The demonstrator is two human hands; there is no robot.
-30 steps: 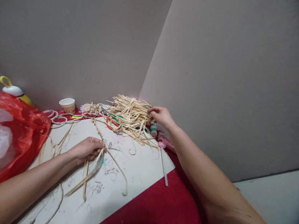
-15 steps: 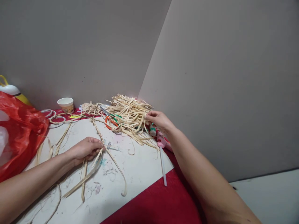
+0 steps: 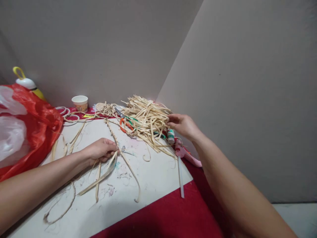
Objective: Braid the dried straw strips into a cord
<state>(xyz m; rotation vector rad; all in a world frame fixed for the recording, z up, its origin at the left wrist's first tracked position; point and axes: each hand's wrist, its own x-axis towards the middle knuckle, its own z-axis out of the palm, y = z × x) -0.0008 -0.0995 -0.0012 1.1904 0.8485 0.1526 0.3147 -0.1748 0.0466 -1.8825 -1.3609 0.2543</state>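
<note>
My left hand (image 3: 105,150) is pinched on a straw braid (image 3: 113,134) lying on the white board. Its loose flat strands (image 3: 99,180) fan out below the fingers, and one long strand (image 3: 132,173) curves off to the right. My right hand (image 3: 184,125) is at the right edge of a heap of dry straw strips (image 3: 148,115). Its thumb and forefinger are a little apart at the strips; whether they touch one is hard to see. Scissors with orange handles (image 3: 122,125) lie partly under the heap, beside green-handled ones (image 3: 132,118).
A pink glue gun (image 3: 185,152) with a clear glue stick (image 3: 180,178) lies right of the board (image 3: 158,175), near a small green-and-white bottle (image 3: 170,136). A paper cup (image 3: 80,104), white rings and cord stand behind. Left is a red plastic bag (image 3: 39,122). Grey walls (image 3: 223,82) enclose the table.
The view has shifted, so everything sits farther right. My right hand drew back slightly with a strip between its fingers, then returned to the heap with fingers parted. My left hand keeps its pinch.
</note>
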